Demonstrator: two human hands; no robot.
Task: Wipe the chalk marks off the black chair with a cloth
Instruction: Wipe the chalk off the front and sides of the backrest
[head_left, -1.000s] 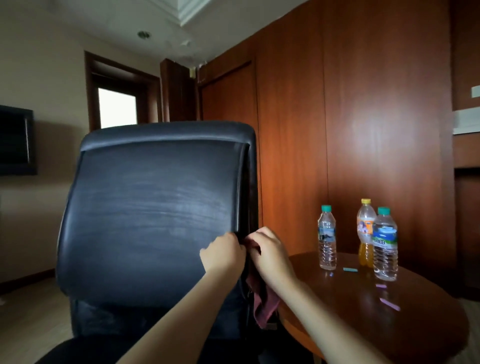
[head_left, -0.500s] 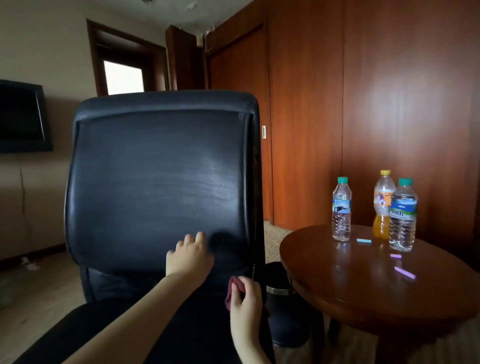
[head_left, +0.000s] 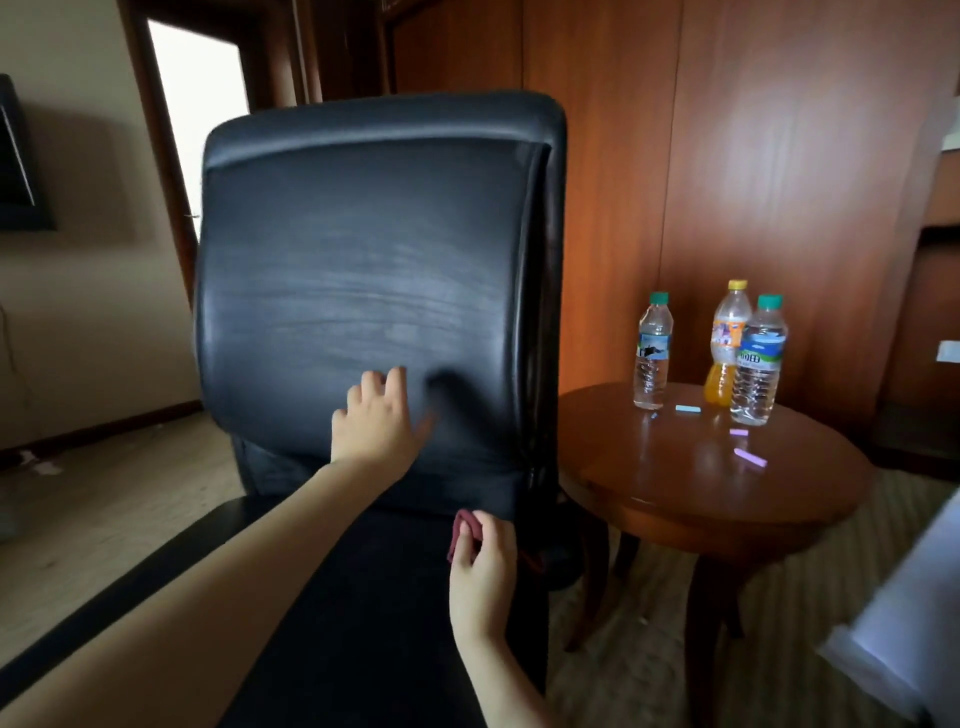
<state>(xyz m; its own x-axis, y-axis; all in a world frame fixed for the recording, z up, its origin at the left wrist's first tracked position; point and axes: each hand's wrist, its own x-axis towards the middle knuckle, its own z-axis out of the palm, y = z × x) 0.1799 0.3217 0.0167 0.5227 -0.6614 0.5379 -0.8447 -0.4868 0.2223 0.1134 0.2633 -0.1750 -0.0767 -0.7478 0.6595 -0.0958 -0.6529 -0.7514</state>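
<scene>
right grip (head_left: 480, 564) pinching, seemingly, cloth (head_left: 461, 531)

Both forearms bare right to the frame edge, no sleeves or cuffs in view. Left hand (head_left: 375, 422) and right hand (head_left: 483, 569): no gloves, rings, watch or wristband visible. Nails look short and unpainted as far as the blur allows; nothing else of the person in shot.

- Round wooden table (head_left: 675, 483), glossy top.
- Three bottles stand near its far edge: a clear bottle (head_left: 653, 351), an orange-drink bottle (head_left: 726, 343), a larger water bottle (head_left: 758, 360).
- Blue chalk (head_left: 688, 409) lies between the bottles.
- Purple chalk pieces (head_left: 749, 458) lie nearer the right edge.
</scene>
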